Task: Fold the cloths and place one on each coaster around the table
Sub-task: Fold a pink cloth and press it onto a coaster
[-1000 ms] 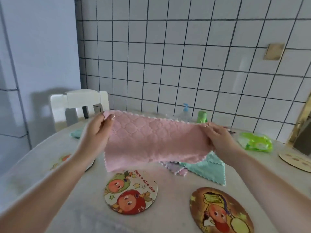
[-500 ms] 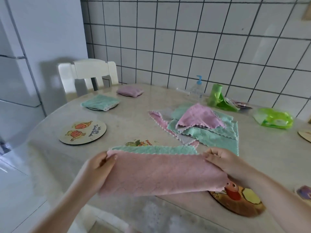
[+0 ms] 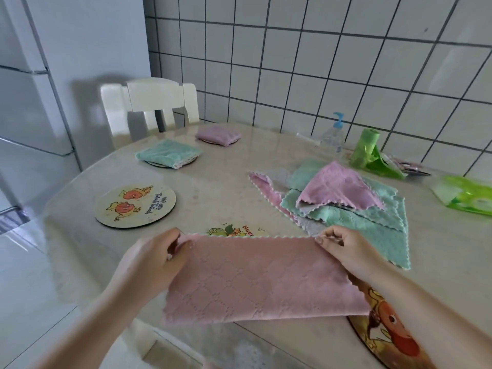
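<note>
1. Pink cloth [image 3: 262, 278] is folded in half and lies flat on the near edge of the table [image 3: 221, 182], covering most of one printed coaster [image 3: 234, 232] and the top corner of another coaster [image 3: 391, 331] at the right.
2. Left hand [image 3: 153, 262]: thumb and fingers pinch the cloth's far-left corner. Right hand [image 3: 343, 249]: fingers curled, pinching the far-right corner. Both layers look caught at the scalloped edge.
3. Step in hand, as I read it: the second fold, short side to short side.
4. To do it well: keep both layers pinched so the edges don't creep. Carry one end across to the other, match the corners, then press the crease flat with a palm.
5. The near edge overhangs the table lip slightly. Slide the cloth inboard first or the fold will sag.
6. Terry-type fabric, soft and grippy. It should hold a crease but bunch if dragged, so lift, don't slide.
7. Progress: teal folded cloth [image 3: 167, 157] and purple folded cloth [image 3: 218, 135] sit on far coasters. The left coaster [image 3: 135, 206] is bare and the pile of cloths [image 3: 343, 201] is unfolded.
8. Target is probably the coaster under the cloth. Clear it before placing.
</note>
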{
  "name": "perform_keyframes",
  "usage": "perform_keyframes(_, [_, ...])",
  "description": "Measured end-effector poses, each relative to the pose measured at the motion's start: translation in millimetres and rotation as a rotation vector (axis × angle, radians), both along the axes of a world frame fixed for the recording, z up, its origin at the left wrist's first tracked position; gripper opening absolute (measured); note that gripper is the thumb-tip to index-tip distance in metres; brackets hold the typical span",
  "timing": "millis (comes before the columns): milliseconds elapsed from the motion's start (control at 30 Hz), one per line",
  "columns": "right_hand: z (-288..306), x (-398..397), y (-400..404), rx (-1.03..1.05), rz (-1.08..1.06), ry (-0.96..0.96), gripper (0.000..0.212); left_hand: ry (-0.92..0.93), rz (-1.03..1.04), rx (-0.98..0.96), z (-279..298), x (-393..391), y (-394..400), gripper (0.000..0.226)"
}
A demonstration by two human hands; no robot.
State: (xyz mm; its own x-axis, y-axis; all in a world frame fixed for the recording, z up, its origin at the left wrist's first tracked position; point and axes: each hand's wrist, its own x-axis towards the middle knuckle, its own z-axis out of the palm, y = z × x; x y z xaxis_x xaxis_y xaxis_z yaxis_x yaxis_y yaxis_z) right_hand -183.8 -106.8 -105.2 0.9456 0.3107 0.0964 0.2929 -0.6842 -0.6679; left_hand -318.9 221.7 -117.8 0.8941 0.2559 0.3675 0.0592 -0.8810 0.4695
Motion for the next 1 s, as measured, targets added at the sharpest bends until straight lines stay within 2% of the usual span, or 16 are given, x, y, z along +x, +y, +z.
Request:
perform_keyframes(267, [-5.5, 10.3, 6.1, -0.061, -0.060, -0.037, 0.014, 0.050, 0.034, 0.028, 2.9, 24.0, 0.6, 0.038])
perform_keyframes(467, [-8.2, 16.2, 9.4, -0.078, -0.071, -0.058, 0.012, 0.118, 0.088, 0.053, 2.9, 30.2, -1.5, 0.029])
perform_keyframes(600, [-3.1, 16.8, 13.0, -0.138, -0.077, -0.039, 0.003, 0.173, 0.076, 0.065, 5.9, 27.5, -4.6, 0.007])
perform_keyframes(633, [1.7, 15.7, 15.4, -0.148, -0.081, -0.044, 0.003, 0.168, 0.070, 0.079, 7.0, 24.9, -6.1, 0.019])
perform_keyframes(700, [11.6, 9.7, 21.8, -0.206, -0.063, -0.138, 0.018, 0.050, 0.035, 0.161, 7.2, 19.0, -11.3, 0.046])
perform_keyframes(733, [15.2, 3.7, 26.7, -0.246, -0.021, -0.215, 0.027, -0.052, -0.003, 0.199, 8.2, 15.9, -17.9, 0.048])
perform_keyframes(800, [21.5, -18.3, 43.0, -0.318, 0.120, -0.312, 0.040, -0.189, -0.121, 0.223, 11.4, 10.8, -39.5, 0.039])
perform_keyframes(900, [15.5, -56.6, 71.6, -0.454, 0.289, -0.247, 0.053, -0.143, -0.244, 0.249, 3.7, 11.2, -75.6, 0.044])
perform_keyframes(1000, [-1.5, -77.5, 83.6, -0.535, 0.313, -0.175, 0.054, -0.081, -0.271, 0.298, -14.2, 14.2, -91.5, 0.045])
